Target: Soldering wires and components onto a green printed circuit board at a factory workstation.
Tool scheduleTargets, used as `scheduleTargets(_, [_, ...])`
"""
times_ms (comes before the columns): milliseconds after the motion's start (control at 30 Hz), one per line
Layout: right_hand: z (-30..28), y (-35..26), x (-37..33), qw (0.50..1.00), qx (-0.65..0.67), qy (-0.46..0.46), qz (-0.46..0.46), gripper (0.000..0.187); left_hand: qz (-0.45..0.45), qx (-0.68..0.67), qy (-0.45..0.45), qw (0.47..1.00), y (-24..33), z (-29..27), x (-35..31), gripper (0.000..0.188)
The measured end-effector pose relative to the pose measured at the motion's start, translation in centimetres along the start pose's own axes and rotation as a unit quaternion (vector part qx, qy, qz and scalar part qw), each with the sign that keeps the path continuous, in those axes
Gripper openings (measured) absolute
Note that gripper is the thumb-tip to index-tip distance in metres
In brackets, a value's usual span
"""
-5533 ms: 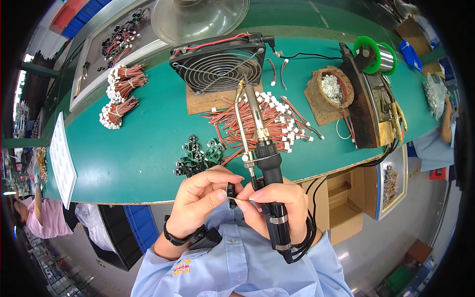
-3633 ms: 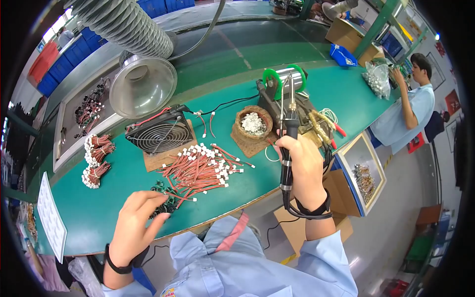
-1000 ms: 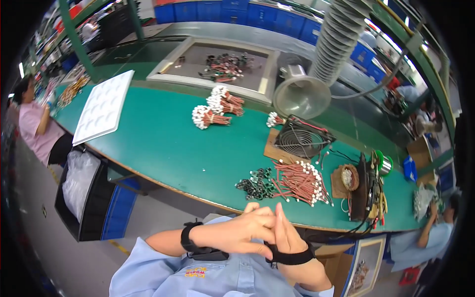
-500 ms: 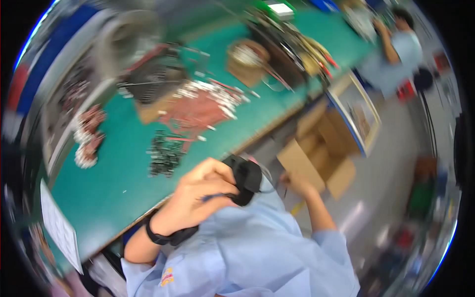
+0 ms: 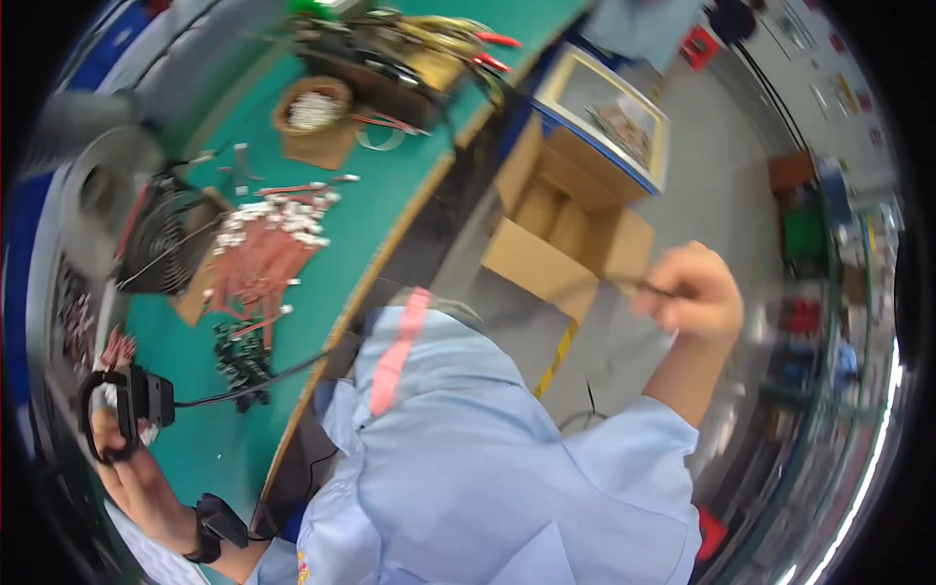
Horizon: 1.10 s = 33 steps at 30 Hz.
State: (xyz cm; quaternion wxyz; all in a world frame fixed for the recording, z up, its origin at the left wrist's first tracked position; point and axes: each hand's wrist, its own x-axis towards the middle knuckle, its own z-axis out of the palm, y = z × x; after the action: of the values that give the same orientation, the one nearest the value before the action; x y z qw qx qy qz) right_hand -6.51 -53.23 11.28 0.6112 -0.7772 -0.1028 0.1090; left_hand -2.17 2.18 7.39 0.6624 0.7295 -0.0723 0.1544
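My left hand [image 5: 136, 487] is at the far left over the green bench. Its fingers are closed on a small black boxy device with a strap loop [image 5: 154, 400]; part of the grip is hidden by the loop. A black cable [image 5: 249, 388] runs from this device rightward past the bench edge. A black band with a small box [image 5: 222, 522] sits on my left wrist. Raised at the right, my right hand [image 5: 697, 297] is closed round a thin dark cord [image 5: 651, 285], blurred by motion. Whether the cord and cable are one piece, I cannot tell.
The bench [image 5: 210, 444] carries red wires with white connectors [image 5: 268, 249], a pile of dark small parts [image 5: 242, 363], a fan [image 5: 161, 239] and a brown tub [image 5: 314, 117]. An open cardboard box [image 5: 546, 258] and a framed panel [image 5: 604, 112] stand beyond its edge.
My left hand has swung from in front of my body to the far left with the black device. My right hand has risen and moved right. The view has turned rightward.
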Motion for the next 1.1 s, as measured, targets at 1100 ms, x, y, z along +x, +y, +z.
scheduleTargets(1100, [10.3,4.2,23.2,0.919,-0.292,-0.214,-0.159,0.02,-0.187,0.282,-0.066,0.939,4.6,3.7,4.8,0.019])
